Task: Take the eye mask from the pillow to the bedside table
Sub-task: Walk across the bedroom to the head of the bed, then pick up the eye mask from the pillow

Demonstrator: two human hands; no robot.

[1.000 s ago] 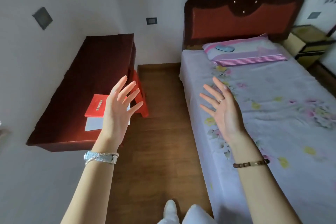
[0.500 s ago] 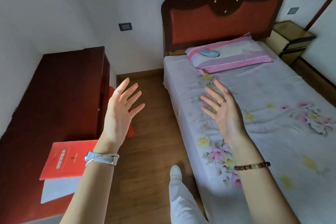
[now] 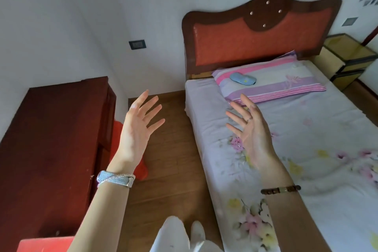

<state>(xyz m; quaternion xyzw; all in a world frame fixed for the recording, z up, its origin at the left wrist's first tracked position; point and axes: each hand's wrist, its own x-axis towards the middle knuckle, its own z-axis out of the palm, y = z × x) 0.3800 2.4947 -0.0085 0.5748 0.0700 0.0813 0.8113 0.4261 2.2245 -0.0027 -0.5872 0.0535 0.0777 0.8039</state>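
From my feed, the left hand is up over the wood floor, fingers spread and holding nothing. Right hand is splayed over the bed, also bare. Blue eye mask sits on the striped pillow, bedside table far right.

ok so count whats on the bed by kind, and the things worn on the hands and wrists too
pillow: 1
eye mask: 1, lying on the pillow
watch: 1, on the left wrist
bead bracelet: 1, on the right wrist
ring: 1, on the right hand
total: 5
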